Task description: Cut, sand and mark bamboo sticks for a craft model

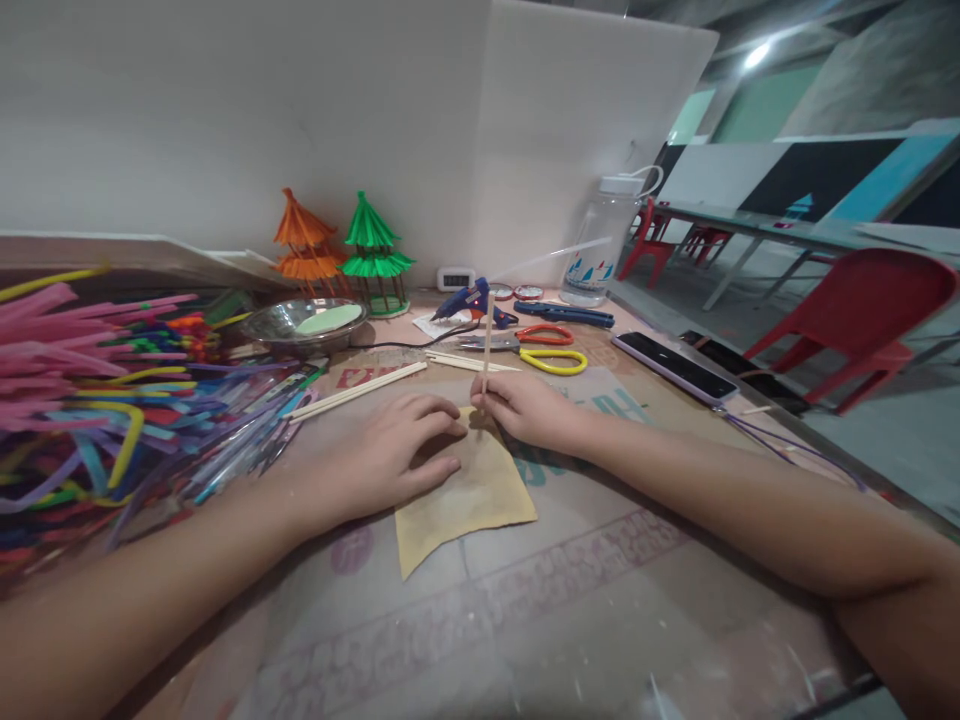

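My right hand (521, 408) pinches a thin wooden stick (489, 340) between thumb and fingers. The stick stands nearly upright over the far edge of a yellow sheet (465, 500), which looks like paper with uneven, curved edges. Whether its lower end touches the sheet is hard to see. My left hand (397, 445) rests at the sheet's left side, fingers loosely stretched and thumb apart, with nothing in it. More pale wooden sticks (360, 392) lie just beyond my left hand, and a few others (469, 362) lie behind the right.
Colourful pipe cleaners (82, 400) heap at left beside a metal bowl (262, 325). Orange (304, 240) and green (371, 240) pagoda models stand behind. A glue gun (469, 300), scissors (551, 360), blue-handled tool (562, 314), bottle (596, 240) and phone (675, 368) sit toward the back and right.
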Action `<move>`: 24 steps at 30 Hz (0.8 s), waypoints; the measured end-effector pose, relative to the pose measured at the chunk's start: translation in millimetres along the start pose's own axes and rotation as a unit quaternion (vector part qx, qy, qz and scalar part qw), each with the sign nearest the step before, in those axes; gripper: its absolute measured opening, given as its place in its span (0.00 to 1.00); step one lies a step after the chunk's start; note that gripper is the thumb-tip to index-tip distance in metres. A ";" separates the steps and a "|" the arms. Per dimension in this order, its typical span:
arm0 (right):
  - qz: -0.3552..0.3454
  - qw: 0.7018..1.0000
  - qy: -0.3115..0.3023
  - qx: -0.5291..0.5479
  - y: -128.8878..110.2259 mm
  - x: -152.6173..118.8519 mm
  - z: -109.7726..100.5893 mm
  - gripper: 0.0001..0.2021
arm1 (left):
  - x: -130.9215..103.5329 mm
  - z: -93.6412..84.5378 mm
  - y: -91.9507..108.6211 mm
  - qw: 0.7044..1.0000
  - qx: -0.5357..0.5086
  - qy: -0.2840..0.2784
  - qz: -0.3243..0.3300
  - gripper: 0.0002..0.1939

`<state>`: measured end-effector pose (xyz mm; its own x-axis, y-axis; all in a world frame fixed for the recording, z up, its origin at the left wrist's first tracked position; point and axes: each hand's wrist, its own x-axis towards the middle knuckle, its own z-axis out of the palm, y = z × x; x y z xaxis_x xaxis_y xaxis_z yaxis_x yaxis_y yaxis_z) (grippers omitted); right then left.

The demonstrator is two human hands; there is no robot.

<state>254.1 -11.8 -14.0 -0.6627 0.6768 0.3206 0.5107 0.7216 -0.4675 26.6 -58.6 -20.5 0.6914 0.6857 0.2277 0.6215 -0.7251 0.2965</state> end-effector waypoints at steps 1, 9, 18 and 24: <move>-0.003 1.000 -0.006 0.007 -0.2 -0.1 0.0 0.07 | 0.1 0.0 0.2 1.000 -0.001 0.002 0.001 0.15; -0.012 1.000 -0.001 -0.008 -1.2 -2.5 1.2 0.07 | 0.8 0.5 -0.3 1.000 0.001 -0.001 0.004 0.15; -0.021 1.000 0.006 -0.015 2.1 -3.1 1.4 0.08 | -0.3 1.3 -0.4 1.000 0.003 0.006 0.006 0.14; -0.021 1.000 0.002 -0.004 0.5 -3.0 1.8 0.08 | -0.1 1.7 -0.8 1.000 0.009 0.004 0.006 0.15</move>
<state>255.4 -13.7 -16.6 -0.6820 0.6457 0.3434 0.4866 0.7512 -0.4461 26.7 -58.2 -22.3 0.6956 0.6779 0.2380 0.6201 -0.7338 0.2776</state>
